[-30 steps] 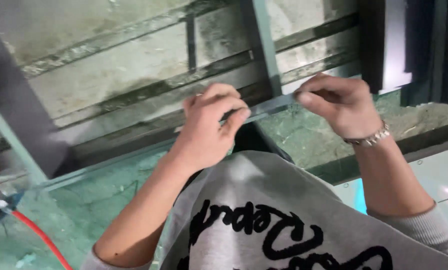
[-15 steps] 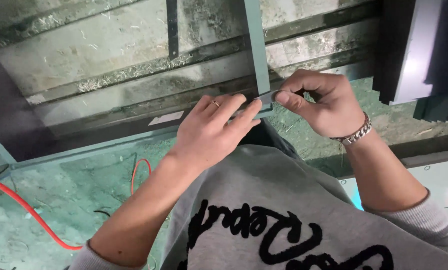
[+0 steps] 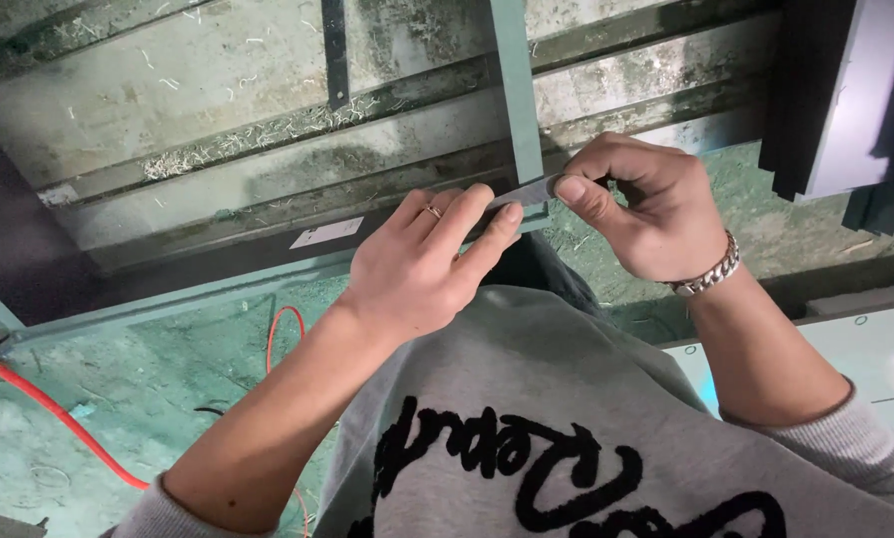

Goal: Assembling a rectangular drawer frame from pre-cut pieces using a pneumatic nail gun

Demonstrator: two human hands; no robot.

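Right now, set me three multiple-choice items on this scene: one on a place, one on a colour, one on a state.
1. Where is the bracelet?
A. right wrist
B. left wrist
C. on the floor

2. What colour is the hose?
A. blue
B. red
C. white

3. How does the right hand hold the strip?
A. flat palm
B. not touching
C. pinched in the fingertips

Answers:
1 A, the chain sits on the right wrist.
2 B, it runs red across the green floor.
3 C, thumb and finger close on its end while the left hand lies along it.
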